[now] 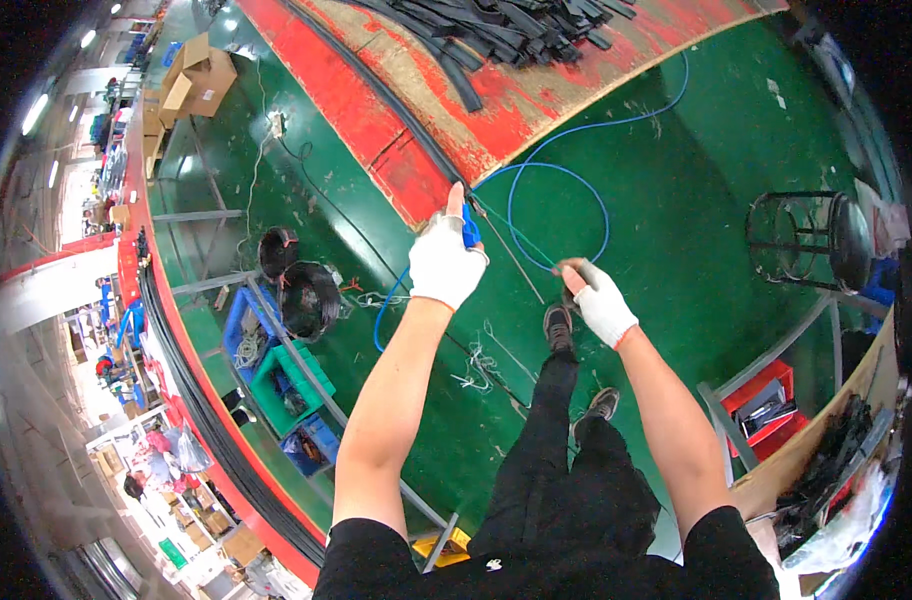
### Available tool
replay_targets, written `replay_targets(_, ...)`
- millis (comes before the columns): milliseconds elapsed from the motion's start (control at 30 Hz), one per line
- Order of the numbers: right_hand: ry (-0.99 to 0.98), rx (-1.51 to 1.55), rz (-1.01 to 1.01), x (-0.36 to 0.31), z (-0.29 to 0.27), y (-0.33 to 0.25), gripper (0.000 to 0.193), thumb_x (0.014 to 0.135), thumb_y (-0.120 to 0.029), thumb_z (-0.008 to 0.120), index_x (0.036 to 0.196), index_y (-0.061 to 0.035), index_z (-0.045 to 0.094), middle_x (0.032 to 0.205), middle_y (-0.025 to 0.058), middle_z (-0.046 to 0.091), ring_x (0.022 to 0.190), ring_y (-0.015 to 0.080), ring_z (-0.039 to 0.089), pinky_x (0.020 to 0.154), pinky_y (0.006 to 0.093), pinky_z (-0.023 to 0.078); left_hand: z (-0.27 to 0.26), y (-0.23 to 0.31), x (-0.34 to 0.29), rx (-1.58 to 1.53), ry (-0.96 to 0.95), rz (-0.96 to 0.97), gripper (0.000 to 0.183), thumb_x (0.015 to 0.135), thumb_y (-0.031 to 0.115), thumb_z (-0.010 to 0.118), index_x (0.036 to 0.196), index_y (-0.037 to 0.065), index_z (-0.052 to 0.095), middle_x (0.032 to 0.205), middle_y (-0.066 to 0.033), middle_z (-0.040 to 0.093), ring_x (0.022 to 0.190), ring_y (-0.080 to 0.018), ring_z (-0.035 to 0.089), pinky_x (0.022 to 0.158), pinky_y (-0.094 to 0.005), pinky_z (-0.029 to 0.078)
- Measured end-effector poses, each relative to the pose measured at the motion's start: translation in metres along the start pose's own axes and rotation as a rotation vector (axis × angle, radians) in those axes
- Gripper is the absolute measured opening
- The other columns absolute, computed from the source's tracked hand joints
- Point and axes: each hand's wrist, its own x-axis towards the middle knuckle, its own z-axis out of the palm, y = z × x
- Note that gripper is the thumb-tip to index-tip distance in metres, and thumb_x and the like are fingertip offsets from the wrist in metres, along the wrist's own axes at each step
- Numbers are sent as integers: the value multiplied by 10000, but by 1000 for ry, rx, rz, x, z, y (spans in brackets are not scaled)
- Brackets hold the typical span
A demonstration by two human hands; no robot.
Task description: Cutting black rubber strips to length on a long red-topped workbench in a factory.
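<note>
Beside the red table (401, 180), left fingers (456, 199) clasp a blue tool (470, 229); right fingers (574, 280) pinch a green cord (520, 237).

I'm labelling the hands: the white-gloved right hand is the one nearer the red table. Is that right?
Not quite: the head view shows that it is the white-gloved left hand that is nearer the red table; the right hand is farther off.

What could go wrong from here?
Loose white strings lie on the floor near the shoes and could catch a step. The looped blue hose might snag or trip someone. The black tube reaches the red table's corner by the left hand; a tug might drag it off.
</note>
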Motion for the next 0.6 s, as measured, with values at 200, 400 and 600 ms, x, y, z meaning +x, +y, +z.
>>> replay_targets(200,-28,-125,-166,67,29,-66,503,1093,-408,586,1404,-17,643,1260,136,720,1141,214,654,1036,357,496,8,-8,-1,-195,2,-50,996,792,93,766,1681,187,327,1020,-202,689,911,-405,715,837,-487,585)
replay_targets(400,-158,-94,-161,104,48,-109,499,1084,-385,610,1370,21,650,1289,159,727,1230,238,659,1102,367,475,7,-11,-2,-322,0,-62,1024,788,39,750,1692,214,301,1079,-206,655,917,-387,699,836,-454,577)
replay_targets(600,-230,-51,-41,123,57,-115,428,1060,-370,656,1227,19,718,971,68,707,838,145,627,766,316,495,12,-12,-2,-493,20,-49,1016,774,-10,719,1691,170,320,1112,-182,641,918,-331,669,834,-404,556)
